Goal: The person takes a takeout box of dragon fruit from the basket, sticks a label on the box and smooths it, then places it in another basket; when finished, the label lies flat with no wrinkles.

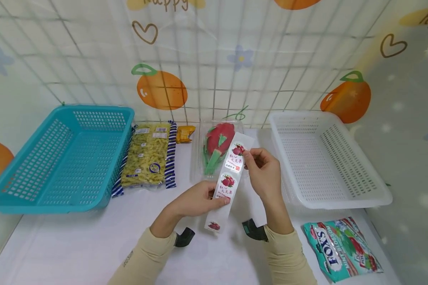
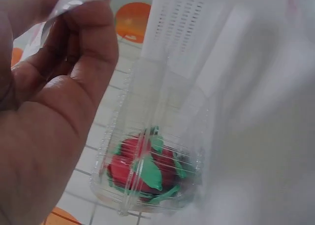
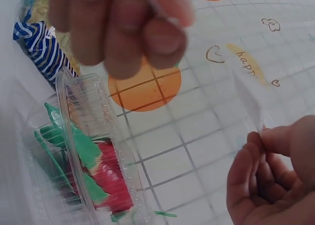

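Observation:
My left hand pinches the lower part of a white strip of stickers printed with red dragon fruit and red lettering. Higher up, my right hand pinches the strip's right edge between thumb and fingers. The strip slants upward over the white tabletop. Behind it lies a clear plastic clamshell box with a red and green dragon fruit inside, partly covered by the strip. In the left wrist view the box's clear lid looks closed over the fruit. Both wrists wear black camera mounts.
A turquoise basket stands at the left, a white basket at the right. Beside the turquoise one lie a bag of yellow pasta and a small orange packet. A green Fox's candy bag lies at front right.

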Available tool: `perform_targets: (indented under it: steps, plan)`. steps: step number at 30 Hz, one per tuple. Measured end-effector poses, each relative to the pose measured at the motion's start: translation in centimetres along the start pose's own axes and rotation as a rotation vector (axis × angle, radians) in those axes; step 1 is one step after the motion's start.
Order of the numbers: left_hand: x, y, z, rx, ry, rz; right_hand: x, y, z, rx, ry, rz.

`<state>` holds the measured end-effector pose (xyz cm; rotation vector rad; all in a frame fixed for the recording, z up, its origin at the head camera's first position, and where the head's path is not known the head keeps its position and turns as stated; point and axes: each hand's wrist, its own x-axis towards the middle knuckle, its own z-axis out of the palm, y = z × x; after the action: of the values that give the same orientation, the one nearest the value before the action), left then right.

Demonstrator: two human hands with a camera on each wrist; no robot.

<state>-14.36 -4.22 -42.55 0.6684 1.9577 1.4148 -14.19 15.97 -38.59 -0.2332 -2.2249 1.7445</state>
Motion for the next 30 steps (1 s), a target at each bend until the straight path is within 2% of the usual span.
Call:
perform_targets:
  steps: [5, 11, 17, 25, 30]
  plan:
    - [-0.5, 0.7, -0.4, -0.025, 0.063, 0.008, -0.1, -0.1, 0.4, 0.009, -0.079, 0.011]
    - [-1.6, 2.0, -1.0, -0.029, 0.135, 0.038, -0.4, -0.2, 0.8, 0.019, -0.18, -0.02]
    - [-2.6, 3.2, -1.3, -0.069, 0.2, 0.067, -0.9, -0.7, 0.2, -0.04, -0.335, -0.078]
    - [-2.6, 3.3, -1.5, -0.099, 0.287, 0.076, -2.1, -1.5, -1.1, -0.142, -0.632, -0.167]
    - [-2.7, 3.3, -1.6, -0.138, 0.336, 0.067, -2.5, -2.0, -1.0, -0.186, -0.717, -0.185]
